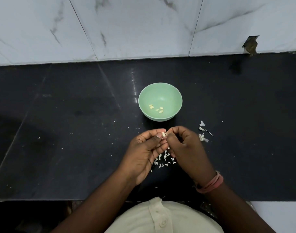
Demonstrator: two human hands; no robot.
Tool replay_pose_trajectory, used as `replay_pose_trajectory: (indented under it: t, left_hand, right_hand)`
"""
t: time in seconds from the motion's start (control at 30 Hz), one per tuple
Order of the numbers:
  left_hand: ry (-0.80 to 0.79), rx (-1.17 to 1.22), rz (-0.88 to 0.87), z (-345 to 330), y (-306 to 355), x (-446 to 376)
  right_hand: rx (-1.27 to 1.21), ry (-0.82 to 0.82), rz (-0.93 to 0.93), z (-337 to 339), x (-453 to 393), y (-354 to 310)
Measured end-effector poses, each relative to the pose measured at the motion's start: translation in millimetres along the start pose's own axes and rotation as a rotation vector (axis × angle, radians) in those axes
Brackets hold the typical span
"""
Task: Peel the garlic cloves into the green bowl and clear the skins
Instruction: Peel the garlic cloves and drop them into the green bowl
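black stone counter [60, 115], marble-veined wall tiles [127, 22] (1 chipped corner), cream shirt [160, 219]

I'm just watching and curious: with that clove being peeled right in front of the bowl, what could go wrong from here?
1. The clove is pinched only at the fingertips of the left hand and right hand; it could slip onto the counter.
2. Skins fall loosely under the hands and could scatter further.
3. A flake could drift into the bowl among the peeled cloves.

Mint-green bowl [160, 91] on black counter [60, 132] (wall [127, 22] white, grey-veined)
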State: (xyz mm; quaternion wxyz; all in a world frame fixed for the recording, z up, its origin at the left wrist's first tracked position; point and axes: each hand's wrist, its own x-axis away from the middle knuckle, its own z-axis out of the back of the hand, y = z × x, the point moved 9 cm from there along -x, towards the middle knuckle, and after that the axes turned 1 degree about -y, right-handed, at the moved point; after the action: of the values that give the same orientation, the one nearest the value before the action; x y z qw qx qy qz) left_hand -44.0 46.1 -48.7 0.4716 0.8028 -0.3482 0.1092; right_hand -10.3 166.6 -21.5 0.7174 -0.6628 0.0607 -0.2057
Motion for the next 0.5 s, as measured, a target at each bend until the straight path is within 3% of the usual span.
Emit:
replay_pose_trajectory:
  t: [0.3,0.5]
  left_hand:
    - [-0.001,0.048,0.056,1.0,-7.7,4.6]
    - [0.042,0.070,0.039,6.4,-9.2,8.4]
  right_hand:
    - [-0.059,0.095,0.020,15.0,5.5,6.3]
    - [0.254,0.173,0.101,20.9,11.2,4.9]
